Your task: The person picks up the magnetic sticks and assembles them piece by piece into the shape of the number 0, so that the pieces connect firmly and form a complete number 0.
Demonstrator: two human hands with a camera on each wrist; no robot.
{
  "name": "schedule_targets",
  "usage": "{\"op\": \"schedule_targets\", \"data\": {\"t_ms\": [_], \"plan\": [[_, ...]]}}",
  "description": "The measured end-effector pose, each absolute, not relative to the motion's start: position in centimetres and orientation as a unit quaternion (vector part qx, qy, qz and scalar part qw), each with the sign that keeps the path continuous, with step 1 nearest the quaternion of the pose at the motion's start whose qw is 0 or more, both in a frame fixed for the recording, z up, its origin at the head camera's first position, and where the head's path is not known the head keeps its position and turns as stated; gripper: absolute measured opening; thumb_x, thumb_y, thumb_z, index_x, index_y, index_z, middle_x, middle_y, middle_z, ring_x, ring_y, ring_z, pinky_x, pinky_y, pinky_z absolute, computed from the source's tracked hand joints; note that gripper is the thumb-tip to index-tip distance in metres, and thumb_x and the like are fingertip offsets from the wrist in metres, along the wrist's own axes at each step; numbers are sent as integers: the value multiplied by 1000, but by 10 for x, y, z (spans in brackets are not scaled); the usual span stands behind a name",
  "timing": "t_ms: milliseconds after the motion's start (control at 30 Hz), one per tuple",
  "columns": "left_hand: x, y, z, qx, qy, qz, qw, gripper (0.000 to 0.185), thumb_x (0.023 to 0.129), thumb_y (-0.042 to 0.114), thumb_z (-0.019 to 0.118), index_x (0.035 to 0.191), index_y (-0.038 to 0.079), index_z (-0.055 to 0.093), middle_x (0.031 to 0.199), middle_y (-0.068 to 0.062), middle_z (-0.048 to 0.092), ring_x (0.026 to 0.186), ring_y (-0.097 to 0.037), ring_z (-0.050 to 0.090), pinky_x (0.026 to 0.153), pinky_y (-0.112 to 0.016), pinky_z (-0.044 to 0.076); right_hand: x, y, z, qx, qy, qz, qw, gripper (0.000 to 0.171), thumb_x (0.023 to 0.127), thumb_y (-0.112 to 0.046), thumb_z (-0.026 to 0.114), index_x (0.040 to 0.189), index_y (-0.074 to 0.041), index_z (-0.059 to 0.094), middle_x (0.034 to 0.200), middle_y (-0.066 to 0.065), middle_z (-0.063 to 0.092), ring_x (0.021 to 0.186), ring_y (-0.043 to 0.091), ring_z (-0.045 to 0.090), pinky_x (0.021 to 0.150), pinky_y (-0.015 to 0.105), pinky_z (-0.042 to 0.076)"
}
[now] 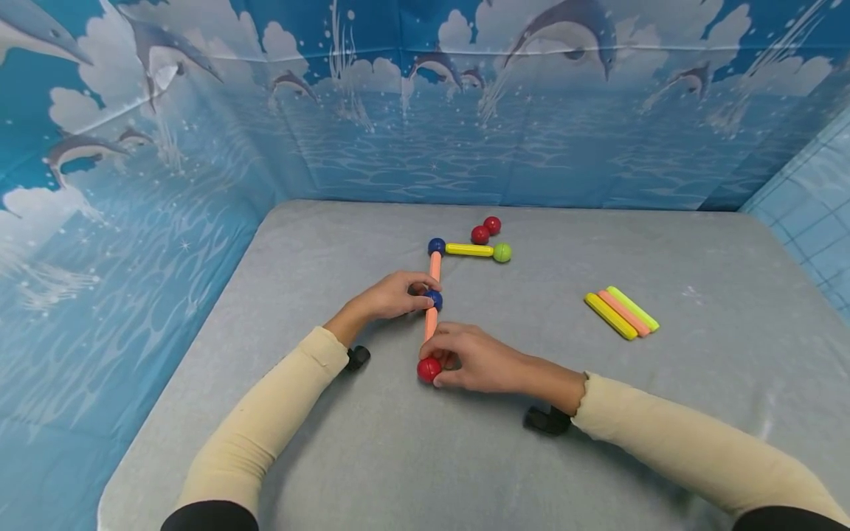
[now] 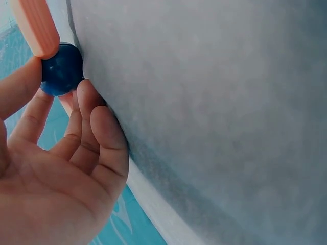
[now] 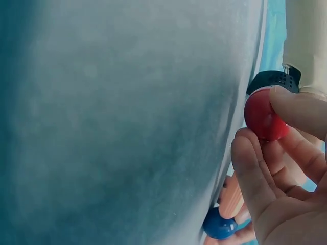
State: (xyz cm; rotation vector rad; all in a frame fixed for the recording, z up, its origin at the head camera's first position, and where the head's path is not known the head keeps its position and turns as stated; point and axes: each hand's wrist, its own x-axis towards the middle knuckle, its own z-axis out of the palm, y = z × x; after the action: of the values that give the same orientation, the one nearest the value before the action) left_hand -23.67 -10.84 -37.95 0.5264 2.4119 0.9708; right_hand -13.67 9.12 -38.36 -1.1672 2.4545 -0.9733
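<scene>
On the grey table lies a chain of rods and balls. My left hand [image 1: 398, 295] pinches the middle blue ball [image 1: 434, 299] [image 2: 62, 70] between thumb and fingers. An orange rod [image 1: 434, 267] runs from it to a far blue ball [image 1: 436, 246]. From there a yellow rod [image 1: 468, 250] leads right to a green ball [image 1: 502, 252]. A second orange rod [image 1: 431, 323] [image 3: 231, 198] extends toward me from the middle ball. At its near end, my right hand [image 1: 481, 359] grips a red ball [image 1: 428, 370] [image 3: 265, 114]; its fingers hide where rod and ball meet.
Two loose red balls [image 1: 480, 234] sit behind the green ball. Three rods [image 1: 620, 313], yellow, orange and yellow-green, lie side by side at the right. A dolphin-print curtain [image 1: 425, 147] hangs behind the table and along its left side.
</scene>
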Motion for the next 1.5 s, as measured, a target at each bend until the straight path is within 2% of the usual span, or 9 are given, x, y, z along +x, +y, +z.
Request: {"op": "schedule_targets", "data": {"t_ms": [567,967,1133,1300,1500], "plan": [[-236,-108,-377,197,886,347,235,32,98,20,62,130,19,65,118,-11,67,81,-15,57,72,-25,45,-133,85,-385,-406,847,-322,118,27,84,-13,79,109,-14,68,104,-1,61,89,11,62,80,24,56],[-234,-109,-377,201,883,356,231,32,98,18,61,130,18,65,111,-11,66,76,-14,57,68,-24,45,-134,81,-384,-398,855,-310,120,28,84,-13,79,109,-14,68,101,-1,60,88,12,60,79,25,56],[-234,-109,-378,197,881,360,237,33,99,17,61,131,17,64,115,-12,67,78,-14,57,70,-24,46,-133,81,-384,-401,850,-317,128,28,85,-13,79,110,-14,68,103,-1,60,89,12,60,80,25,56],[-233,-109,-377,193,882,353,246,34,99,19,60,133,18,63,126,-12,65,88,-18,60,76,-27,47,-131,84,-381,-395,852,-312,142,30,86,-14,77,115,-14,67,107,-1,61,92,13,61,82,27,56],[-231,-110,-377,196,882,348,248,36,99,20,61,135,19,61,138,-11,61,122,-24,59,95,-37,50,-131,98,-375,-385,859,-299,158,34,88,-16,75,121,-17,65,115,0,62,95,13,60,85,29,55]]}}
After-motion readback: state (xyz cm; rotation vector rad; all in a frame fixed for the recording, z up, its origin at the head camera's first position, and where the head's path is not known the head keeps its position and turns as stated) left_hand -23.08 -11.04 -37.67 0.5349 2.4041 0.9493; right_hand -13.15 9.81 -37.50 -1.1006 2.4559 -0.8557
